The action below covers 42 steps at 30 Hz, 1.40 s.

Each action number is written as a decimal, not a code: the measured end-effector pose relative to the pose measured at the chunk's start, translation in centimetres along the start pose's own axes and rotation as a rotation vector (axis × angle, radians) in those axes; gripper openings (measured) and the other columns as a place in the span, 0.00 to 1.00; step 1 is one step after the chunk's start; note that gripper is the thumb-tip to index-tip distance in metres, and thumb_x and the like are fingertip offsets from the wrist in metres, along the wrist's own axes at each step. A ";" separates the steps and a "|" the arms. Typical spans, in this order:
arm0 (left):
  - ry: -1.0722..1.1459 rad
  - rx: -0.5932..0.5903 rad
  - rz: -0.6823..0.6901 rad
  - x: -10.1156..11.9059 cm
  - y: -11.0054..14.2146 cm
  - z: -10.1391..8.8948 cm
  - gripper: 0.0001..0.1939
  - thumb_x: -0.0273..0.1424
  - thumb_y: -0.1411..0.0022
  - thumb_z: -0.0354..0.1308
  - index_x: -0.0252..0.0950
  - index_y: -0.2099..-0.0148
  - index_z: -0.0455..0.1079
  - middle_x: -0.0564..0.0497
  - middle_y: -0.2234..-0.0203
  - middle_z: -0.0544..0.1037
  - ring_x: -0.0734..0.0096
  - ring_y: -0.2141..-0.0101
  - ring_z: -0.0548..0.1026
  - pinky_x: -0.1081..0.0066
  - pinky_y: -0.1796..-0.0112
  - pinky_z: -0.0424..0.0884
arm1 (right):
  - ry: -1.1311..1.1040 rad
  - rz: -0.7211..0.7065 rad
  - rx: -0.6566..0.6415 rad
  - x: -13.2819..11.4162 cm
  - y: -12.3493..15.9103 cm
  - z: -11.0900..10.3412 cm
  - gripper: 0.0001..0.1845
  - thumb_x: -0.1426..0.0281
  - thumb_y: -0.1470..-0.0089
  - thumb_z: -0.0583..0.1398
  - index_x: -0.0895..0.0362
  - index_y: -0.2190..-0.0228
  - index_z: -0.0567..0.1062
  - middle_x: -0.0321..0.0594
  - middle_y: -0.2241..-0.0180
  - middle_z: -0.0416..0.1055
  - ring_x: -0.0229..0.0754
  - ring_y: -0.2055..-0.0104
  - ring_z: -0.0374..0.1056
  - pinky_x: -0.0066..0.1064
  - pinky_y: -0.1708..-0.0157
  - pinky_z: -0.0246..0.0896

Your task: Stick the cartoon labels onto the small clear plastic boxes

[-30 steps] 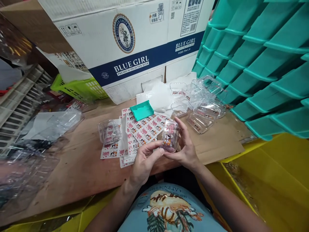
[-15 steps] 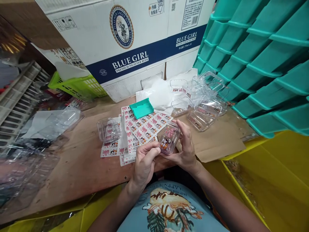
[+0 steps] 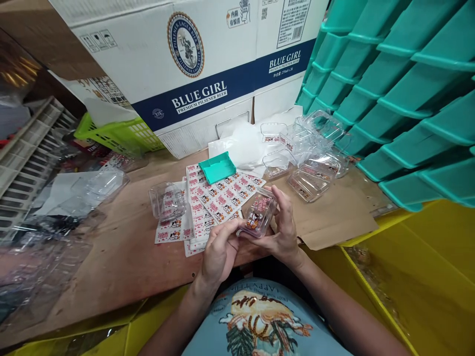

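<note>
1. Okay so the right hand (image 3: 284, 230) is clamped on a small clear plastic box (image 3: 260, 212), thumb along the lower edge and fingers up the far side.
2. Left hand (image 3: 220, 247) is right at the box's lower left corner, fingers curled, tips pretty much against it. Can't tell if it's actually pinching the plastic or just resting there. So both hands are close together, with the box between them.
3. The box itself is held tilted above the front edge of the wooden table (image 3: 148, 272), and it's got a cartoon cat sticker (image 3: 255, 220) with pink lettering above the cats.
4. Just past the left hand there's a messy overlapping pile of sticker sheets (image 3: 230, 195), same cats and pink writing, with a shallow teal tray (image 3: 218, 169) sitting on the far end.
5. Left of that pile, a clear container (image 3: 167, 201) partly covers one of the sheets.
6. Beyond the right hand, a bunch of clear cases (image 3: 311, 180) are heaped up, and some have cat stickers on them too. White paper (image 3: 237, 143) lies just left of the heap.
7. Big Blue Girl beer carton (image 3: 218, 64) stands at the back, a lime green basket (image 3: 124, 136) beside it on the left, stacked teal bins (image 3: 408, 104) on the right.
</note>
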State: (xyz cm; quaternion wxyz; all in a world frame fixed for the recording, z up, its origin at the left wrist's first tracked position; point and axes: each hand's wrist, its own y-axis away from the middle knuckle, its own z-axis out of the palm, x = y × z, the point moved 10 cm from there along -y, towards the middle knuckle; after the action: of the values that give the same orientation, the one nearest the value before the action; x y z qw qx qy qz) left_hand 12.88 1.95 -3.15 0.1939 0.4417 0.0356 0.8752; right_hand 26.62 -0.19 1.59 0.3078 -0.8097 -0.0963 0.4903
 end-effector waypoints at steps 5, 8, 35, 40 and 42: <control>-0.108 -0.066 0.006 -0.1 -0.2 0.3 0.06 0.30 0.42 0.65 0.35 0.65 0.82 0.49 0.70 0.83 0.71 0.69 0.77 0.72 0.60 0.73 | -0.015 -0.008 -0.013 0.1 0.2 0.4 0.59 0.61 0.58 0.73 0.51 0.33 0.49 0.51 0.38 0.56 0.60 0.36 0.55 0.56 0.37 0.54; -0.135 -0.049 0.037 0.0 -0.4 0.2 0.04 0.30 0.43 0.66 0.36 0.66 0.82 0.51 0.73 0.82 0.76 0.71 0.76 0.77 0.63 0.72 | -0.036 0.001 -0.015 0.1 0.3 0.6 0.58 0.61 0.57 0.73 0.50 0.33 0.49 0.51 0.38 0.55 0.60 0.36 0.55 0.56 0.37 0.54; -0.935 0.001 0.764 2.2 1.1 1.1 0.12 0.21 0.36 0.56 0.38 0.55 0.77 0.48 0.64 0.78 0.70 0.62 0.77 0.71 0.59 0.74 | 0.096 -0.070 0.030 -2.3 0.1 0.4 0.14 0.79 0.45 0.64 0.51 0.58 0.79 0.41 0.66 0.71 0.48 0.57 0.61 0.44 0.57 0.64; -0.961 0.005 0.833 1.5 1.1 0.5 0.13 0.20 0.36 0.55 0.38 0.54 0.76 0.47 0.62 0.78 0.68 0.60 0.76 0.66 0.55 0.74 | 0.111 -0.045 0.023 -2.3 -0.2 0.7 0.07 0.78 0.43 0.62 0.55 0.64 0.77 0.41 0.69 0.70 0.46 0.60 0.61 0.43 0.58 0.62; -0.959 -0.001 0.810 1.1 0.9 0.3 0.13 0.21 0.36 0.55 0.38 0.54 0.76 0.46 0.62 0.78 0.67 0.59 0.76 0.64 0.55 0.74 | 0.127 -0.030 -0.004 -2.1 -0.4 1.0 0.06 0.77 0.42 0.61 0.55 0.67 0.75 0.41 0.69 0.70 0.46 0.60 0.61 0.44 0.58 0.61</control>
State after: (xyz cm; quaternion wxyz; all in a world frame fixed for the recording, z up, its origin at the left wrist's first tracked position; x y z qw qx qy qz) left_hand 12.24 1.49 -1.98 -0.1582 0.7637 -0.2261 0.5837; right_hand 24.74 -0.44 3.01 0.3191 -0.8383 -0.0896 0.4329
